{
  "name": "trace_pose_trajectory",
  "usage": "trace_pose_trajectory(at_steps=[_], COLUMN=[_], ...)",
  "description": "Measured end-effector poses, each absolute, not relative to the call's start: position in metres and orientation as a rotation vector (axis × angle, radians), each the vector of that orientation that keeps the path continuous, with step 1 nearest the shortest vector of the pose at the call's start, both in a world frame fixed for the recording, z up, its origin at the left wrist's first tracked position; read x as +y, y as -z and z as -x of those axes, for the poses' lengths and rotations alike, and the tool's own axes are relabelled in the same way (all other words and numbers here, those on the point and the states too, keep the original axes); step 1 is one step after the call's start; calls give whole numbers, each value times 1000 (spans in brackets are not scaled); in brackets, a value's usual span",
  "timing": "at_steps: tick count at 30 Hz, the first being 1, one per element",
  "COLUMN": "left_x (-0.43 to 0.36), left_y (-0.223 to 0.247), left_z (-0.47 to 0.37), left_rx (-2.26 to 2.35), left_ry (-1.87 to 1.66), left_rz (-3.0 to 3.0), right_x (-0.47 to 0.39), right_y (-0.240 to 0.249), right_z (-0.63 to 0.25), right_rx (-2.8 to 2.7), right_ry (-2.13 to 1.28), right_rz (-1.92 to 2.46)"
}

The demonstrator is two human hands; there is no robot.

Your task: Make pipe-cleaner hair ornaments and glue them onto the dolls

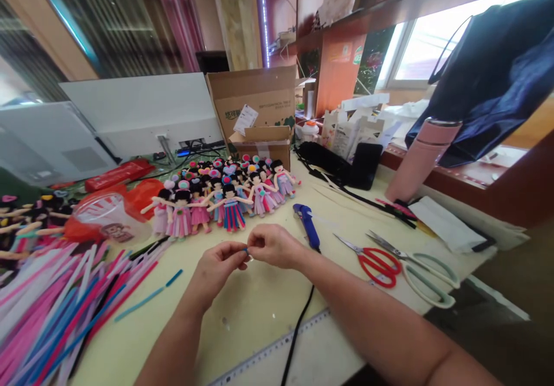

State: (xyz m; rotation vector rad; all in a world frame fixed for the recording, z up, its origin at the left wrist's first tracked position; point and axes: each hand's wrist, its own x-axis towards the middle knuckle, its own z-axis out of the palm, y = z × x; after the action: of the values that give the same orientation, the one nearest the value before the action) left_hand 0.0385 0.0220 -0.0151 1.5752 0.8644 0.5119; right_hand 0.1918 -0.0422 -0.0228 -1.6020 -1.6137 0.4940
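Both hands meet above the pale yellow table [242,322], near its middle. My left hand [220,265] pinches a small blue piece [246,250] between thumb and fingertips. From the other side my right hand [272,246] closes its fingertips on the same piece, which is mostly hidden by the fingers. Just behind the hands stands a crowd of small dolls [234,207] with black hair and striped skirts. A blue glue gun [307,224] lies right of the right hand. On the left, a blue pipe cleaner [145,302] lies on the table.
Many coloured pipe cleaners [56,311] fill the left. Red-handled scissors [378,266] and pale green-handled scissors [428,276] lie right, near a pink bottle [424,158]. A ruler [268,348] and black cable [298,331] lie in front. Behind stands a cardboard box [259,97].
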Motion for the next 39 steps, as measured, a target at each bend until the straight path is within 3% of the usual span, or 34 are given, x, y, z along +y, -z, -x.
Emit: trace_pose_trajectory(at_steps=[8,14,27,39], left_x=[24,25,17,14], left_y=[19,25,32,33], left_z=[-35,-37,-47,-47], left_rx=[913,904,783,830], left_ry=[-600,-680,-763,-703], left_rz=[-1946,-1622,-1010,-1159], right_x=[-43,-42,-37,-39], right_y=[23,28,36,30], right_z=[-196,-196,-186,-189], right_rx=[-1739,-1639,-1286,-1319], right_ry=[-348,-340,-671,-713], right_rz=[1528,1458,1391,1511])
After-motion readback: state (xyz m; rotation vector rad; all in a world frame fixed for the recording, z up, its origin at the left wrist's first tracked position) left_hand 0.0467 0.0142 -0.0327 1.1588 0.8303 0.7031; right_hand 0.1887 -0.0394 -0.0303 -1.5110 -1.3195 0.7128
